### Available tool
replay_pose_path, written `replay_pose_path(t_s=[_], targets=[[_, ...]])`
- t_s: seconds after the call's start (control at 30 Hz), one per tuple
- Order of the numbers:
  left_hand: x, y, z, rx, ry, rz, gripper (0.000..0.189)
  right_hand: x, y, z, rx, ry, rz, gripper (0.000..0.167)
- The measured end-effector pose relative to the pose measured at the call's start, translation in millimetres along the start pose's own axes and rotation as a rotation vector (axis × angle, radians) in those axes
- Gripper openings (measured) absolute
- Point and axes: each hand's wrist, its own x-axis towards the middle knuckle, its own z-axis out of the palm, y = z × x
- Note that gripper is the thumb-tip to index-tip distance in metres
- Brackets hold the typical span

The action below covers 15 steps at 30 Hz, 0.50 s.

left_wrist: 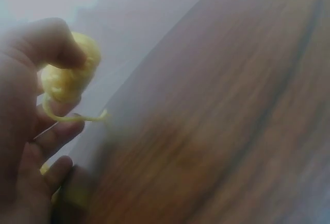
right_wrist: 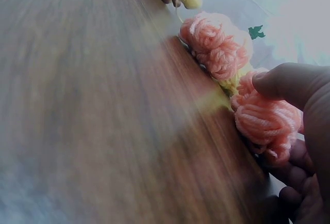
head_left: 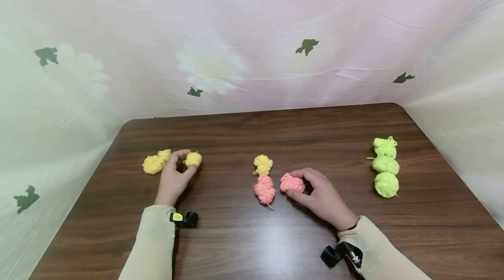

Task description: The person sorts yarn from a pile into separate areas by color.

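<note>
My left hand (head_left: 173, 181) pinches a small yellow yarn ball (head_left: 193, 159) between thumb and fingers; in the left wrist view a loose strand hangs from that ball (left_wrist: 72, 74). Just left of this hand lie more yellow yarn balls (head_left: 153, 164), partly behind the fingers. With thumb and fingertips, my right hand (head_left: 320, 197) holds a pink yarn ball (head_left: 292, 183) low over the table. Beside it, at the middle, a second pink yarn ball (head_left: 264, 189) lies in front of a yellow one (head_left: 262, 164). The right wrist view shows the held pink ball (right_wrist: 268, 118) close up.
A column of light green yarn balls (head_left: 386, 165) stands toward the right edge of the brown wooden table (head_left: 228, 236). A pale floral cloth (head_left: 244, 43) hangs behind and along both sides. Black wrist cameras (head_left: 191, 219) sit on both sleeves.
</note>
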Motion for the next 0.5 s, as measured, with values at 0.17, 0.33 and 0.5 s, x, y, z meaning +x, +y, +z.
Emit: replay_pose_path(t_s=[0.17,0.33,0.5], targets=[[-0.1,-3.6,-6.5,-0.049,0.099,-0.006,0.044,-0.3,-1,0,0.001,0.002,-0.002,0.038],[-2.2,-5.7,-15.0,-0.054,0.217,-0.006,0.041,-0.6,0,0,0.002,-0.002,0.003,0.038],[-4.5,-7.8,-25.7,-0.066,0.335,-0.018,0.04,-0.5,0,0,0.001,-0.005,-0.005,0.038]])
